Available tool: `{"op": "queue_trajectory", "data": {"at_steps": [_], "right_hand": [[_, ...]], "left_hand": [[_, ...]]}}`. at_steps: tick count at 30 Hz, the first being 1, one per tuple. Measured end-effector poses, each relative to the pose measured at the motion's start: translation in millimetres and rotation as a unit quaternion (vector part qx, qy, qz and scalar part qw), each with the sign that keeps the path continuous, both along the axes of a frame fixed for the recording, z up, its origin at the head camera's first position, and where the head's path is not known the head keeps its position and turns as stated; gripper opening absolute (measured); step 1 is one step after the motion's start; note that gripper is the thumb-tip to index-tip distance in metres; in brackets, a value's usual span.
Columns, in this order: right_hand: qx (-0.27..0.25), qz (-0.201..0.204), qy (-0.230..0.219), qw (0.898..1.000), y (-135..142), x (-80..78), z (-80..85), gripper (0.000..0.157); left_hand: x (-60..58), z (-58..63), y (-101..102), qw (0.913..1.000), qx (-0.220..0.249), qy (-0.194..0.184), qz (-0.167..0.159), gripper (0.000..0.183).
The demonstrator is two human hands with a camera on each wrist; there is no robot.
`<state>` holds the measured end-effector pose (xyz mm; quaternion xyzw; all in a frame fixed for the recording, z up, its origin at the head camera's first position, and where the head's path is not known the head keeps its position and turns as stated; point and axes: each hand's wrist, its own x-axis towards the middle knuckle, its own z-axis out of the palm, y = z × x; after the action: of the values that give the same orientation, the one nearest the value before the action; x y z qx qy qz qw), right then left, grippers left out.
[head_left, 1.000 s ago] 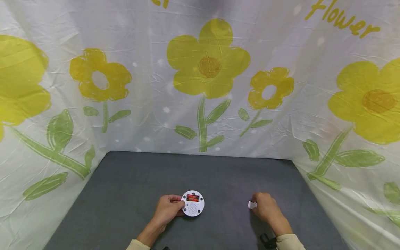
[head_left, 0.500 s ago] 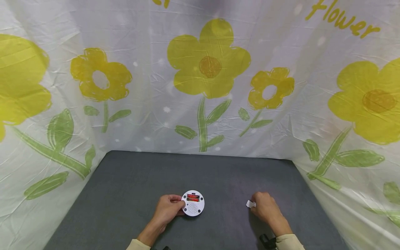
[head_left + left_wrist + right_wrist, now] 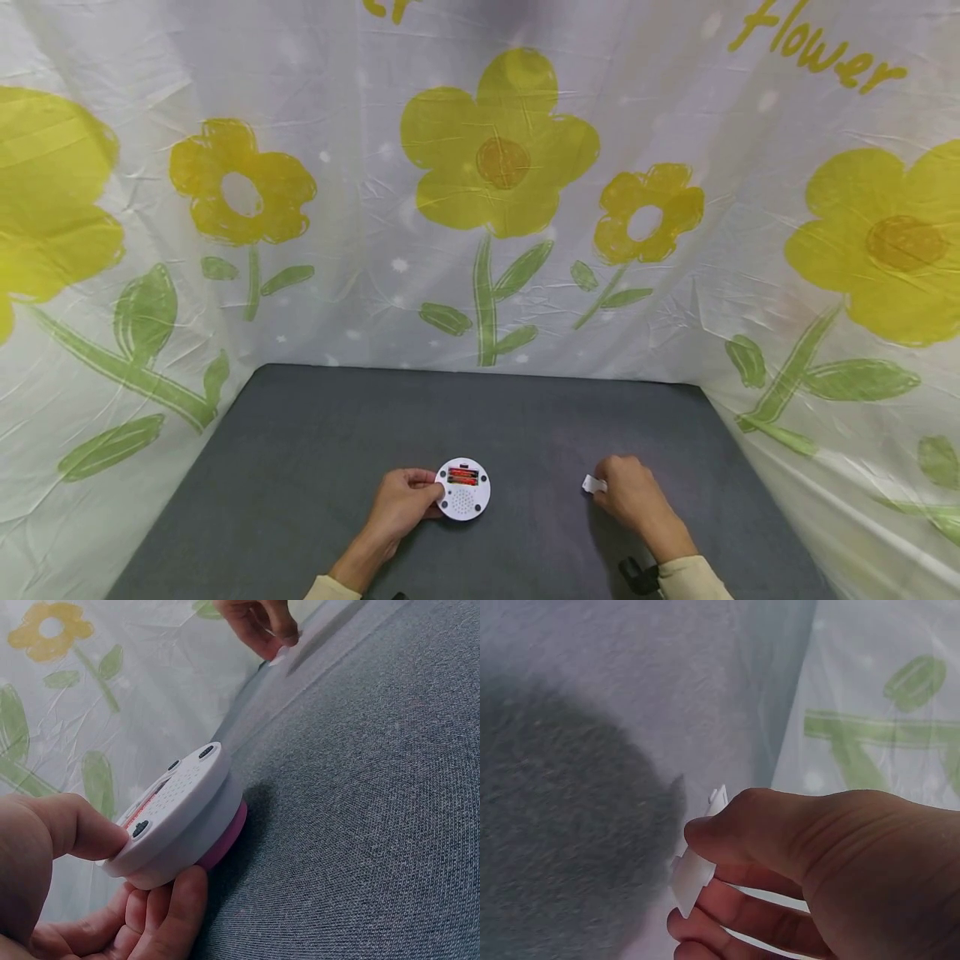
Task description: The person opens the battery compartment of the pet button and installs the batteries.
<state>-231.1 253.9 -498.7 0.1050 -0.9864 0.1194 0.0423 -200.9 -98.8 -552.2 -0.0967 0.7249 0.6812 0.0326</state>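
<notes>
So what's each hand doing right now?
Left hand: holding the round white gadget by its edge.
Right hand: pinching a small white piece between thumb and fingers.

I have the left hand point(image 3: 401, 502) at the left edge of the device point(image 3: 462, 489), partly over and partly under it. The batteries point(image 3: 462, 476) lie one behind the other in its upper face, farther from me than the speaker holes point(image 3: 462, 502). Well to the right, the right hand point(image 3: 633, 498) pinches the cover point(image 3: 592, 484), whose free end points left. Behind the table point(image 3: 487, 417) and along both sides I see the curtain point(image 3: 360, 267).
</notes>
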Motion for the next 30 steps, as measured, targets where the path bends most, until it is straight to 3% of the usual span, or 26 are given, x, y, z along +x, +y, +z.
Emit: {"op": "queue_trajectory", "data": {"at_steps": [11, 30], "right_hand": [[-0.003, 0.061, 0.033, 0.998, -23, -3.5, 20.6, 0.015], [-0.008, 0.117, 0.023, 0.993, -63, -16.5, 46.6, 0.011]], "left_hand": [[1.9, 2.4, 0, 0.9999, 0.007, 0.002, -0.01, 0.031], [-0.5, -2.0, -1, 1.0, 0.004, 0.003, -0.007, 0.032]]}}
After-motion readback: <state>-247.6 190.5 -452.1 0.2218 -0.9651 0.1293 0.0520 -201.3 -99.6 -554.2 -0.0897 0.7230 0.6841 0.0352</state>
